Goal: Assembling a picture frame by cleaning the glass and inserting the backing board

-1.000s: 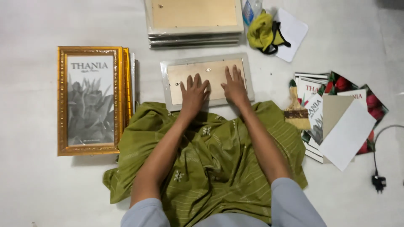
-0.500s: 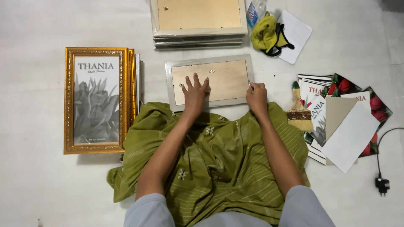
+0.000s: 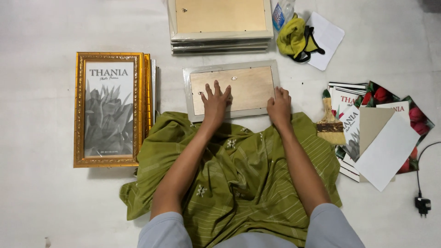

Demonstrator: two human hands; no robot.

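Since a moment ago, right hand [image 3: 279, 106] has slid to the silver frame's [image 3: 231, 89] right edge, fingers curled there; left hand [image 3: 216, 100] lies flat, open, pinning its wooden backing [image 3: 243, 87] on the floor.

Evenly, softly lit from above; short faint shadows on the pale floor [image 3: 55, 202]; sharp throughout, no glare.

Blue label [image 3: 278, 11] on clear plastic bottle [image 3: 283, 9], top edge, just beside yellow cloth [image 3: 294, 37]
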